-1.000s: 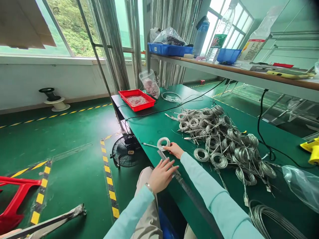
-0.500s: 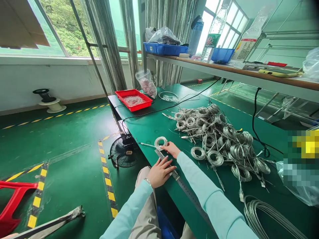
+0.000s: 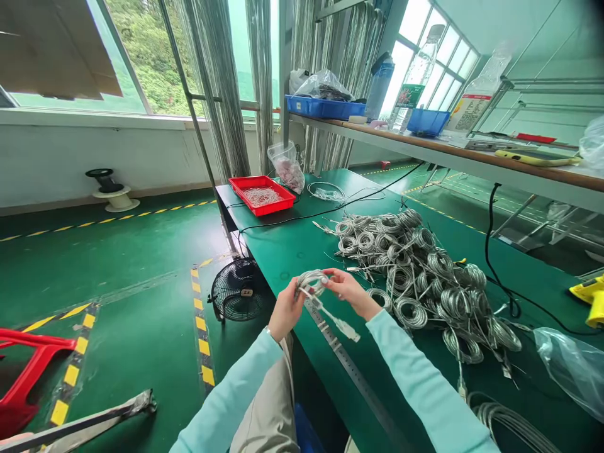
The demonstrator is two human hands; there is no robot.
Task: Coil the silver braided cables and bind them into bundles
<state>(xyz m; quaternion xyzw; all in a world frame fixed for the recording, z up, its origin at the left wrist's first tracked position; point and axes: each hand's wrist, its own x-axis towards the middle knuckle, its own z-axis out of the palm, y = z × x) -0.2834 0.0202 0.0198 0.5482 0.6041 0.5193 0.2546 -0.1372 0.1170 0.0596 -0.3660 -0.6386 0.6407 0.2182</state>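
My left hand (image 3: 285, 311) and my right hand (image 3: 350, 290) both grip one small coil of silver braided cable (image 3: 312, 281), lifted just above the green bench (image 3: 292, 245) near its front edge. A white connector end (image 3: 346, 329) of that coil hangs down between my hands. Just under them a long steel ruler (image 3: 352, 371) lies along the bench edge. To the right sits a big heap of the same coiled cables (image 3: 415, 270).
A red tray (image 3: 262, 194) of thin wires and a plastic bag (image 3: 285, 165) stand at the far end. A black cord (image 3: 491, 251) crosses the bench. A floor fan (image 3: 238, 290) stands below the bench edge. Blue bins (image 3: 323, 107) and bottles fill the upper shelf.
The coil was lying on the bench with my right hand on it and my left hand flat on the ruler. Both hands now hold the coil raised off the surface.
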